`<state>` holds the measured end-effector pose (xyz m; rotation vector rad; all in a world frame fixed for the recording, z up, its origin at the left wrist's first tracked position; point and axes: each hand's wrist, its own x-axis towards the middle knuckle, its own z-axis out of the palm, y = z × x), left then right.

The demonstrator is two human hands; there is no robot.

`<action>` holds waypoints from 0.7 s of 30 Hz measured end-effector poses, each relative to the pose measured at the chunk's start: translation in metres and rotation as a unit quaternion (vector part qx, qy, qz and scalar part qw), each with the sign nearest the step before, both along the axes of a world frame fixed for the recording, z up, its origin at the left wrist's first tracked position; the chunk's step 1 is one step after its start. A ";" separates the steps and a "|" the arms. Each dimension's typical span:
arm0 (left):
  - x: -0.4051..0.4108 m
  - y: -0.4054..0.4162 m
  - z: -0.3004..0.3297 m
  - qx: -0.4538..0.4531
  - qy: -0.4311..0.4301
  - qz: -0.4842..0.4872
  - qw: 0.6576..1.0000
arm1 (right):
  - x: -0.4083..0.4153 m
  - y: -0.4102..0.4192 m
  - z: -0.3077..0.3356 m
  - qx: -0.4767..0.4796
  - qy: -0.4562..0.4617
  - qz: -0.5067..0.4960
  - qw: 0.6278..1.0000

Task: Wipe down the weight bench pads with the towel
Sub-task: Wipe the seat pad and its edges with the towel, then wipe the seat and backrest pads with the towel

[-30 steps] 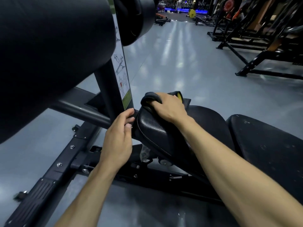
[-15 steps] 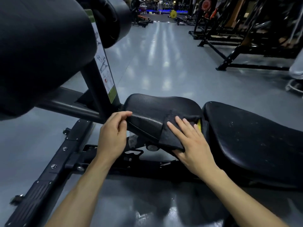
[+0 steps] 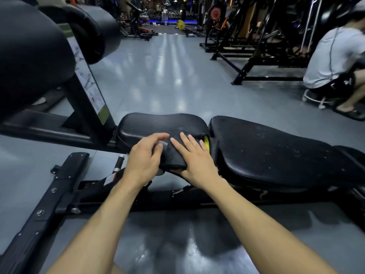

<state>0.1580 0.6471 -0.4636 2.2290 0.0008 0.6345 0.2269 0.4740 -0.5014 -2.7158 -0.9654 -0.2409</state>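
A dark towel (image 3: 173, 155) with a yellow patch lies over the near edge of the black seat pad (image 3: 156, 123) of the weight bench. My right hand (image 3: 194, 161) presses flat on the towel, fingers spread. My left hand (image 3: 143, 157) sits just left of it, fingers curled at the towel's left edge on the pad's side. The long back pad (image 3: 266, 153) stretches to the right, speckled with pale marks. Large black roller pads (image 3: 29, 62) loom at the upper left.
The bench's black steel frame (image 3: 59, 186) runs along the grey floor at the left and under the pads. A crouching person (image 3: 335, 62) in a white shirt is at the far right. Racks and machines (image 3: 256, 46) line the right side of the aisle.
My right hand dragged the towel from the seat pad's front tip back toward its near side. My left hand left the pad's front edge and came beside the towel. The view swung right.
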 end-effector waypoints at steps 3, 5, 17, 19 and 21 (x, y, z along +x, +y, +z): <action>0.008 -0.011 -0.006 0.030 0.029 0.014 0.999 | -0.003 -0.010 0.001 0.098 0.054 0.023 0.993; 0.017 -0.016 -0.012 0.075 0.066 0.017 0.995 | -0.008 -0.021 0.005 0.203 0.147 0.017 0.968; 0.034 -0.051 0.012 0.302 0.206 0.052 0.929 | -0.016 -0.186 0.057 0.689 0.266 -0.193 0.646; 0.033 -0.058 0.017 0.314 0.204 0.017 0.927 | -0.021 -0.218 0.060 0.710 0.222 -0.218 0.632; 0.032 -0.070 0.018 0.312 0.194 -0.026 0.930 | -0.029 -0.245 0.058 0.702 0.188 -0.239 0.644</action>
